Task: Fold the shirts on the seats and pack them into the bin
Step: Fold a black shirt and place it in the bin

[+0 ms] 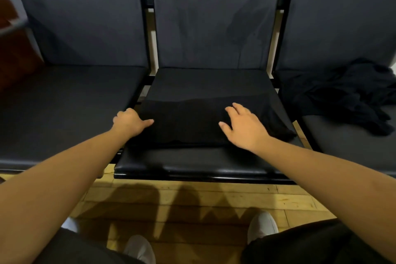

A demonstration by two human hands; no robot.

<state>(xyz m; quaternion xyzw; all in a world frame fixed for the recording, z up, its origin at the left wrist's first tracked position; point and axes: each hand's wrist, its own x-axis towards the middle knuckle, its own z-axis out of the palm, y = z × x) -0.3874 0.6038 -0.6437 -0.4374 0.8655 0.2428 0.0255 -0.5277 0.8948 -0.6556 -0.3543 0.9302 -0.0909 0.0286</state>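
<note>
Black folded shirt (192,122) lying flat across the middle seat (192,163), head view. Left hand (128,122) grips the shirt's left edge, fingers curled round it, thumb on top. Right hand (244,126) rests on the shirt's right part, its fingers (237,107) straight, spread, grasping nothing. A crumpled shirt (347,96) lies heaped on the right seat (342,141), apart from both hands. Wooden floor (192,197) and pale shoes (262,227) show below.
</note>
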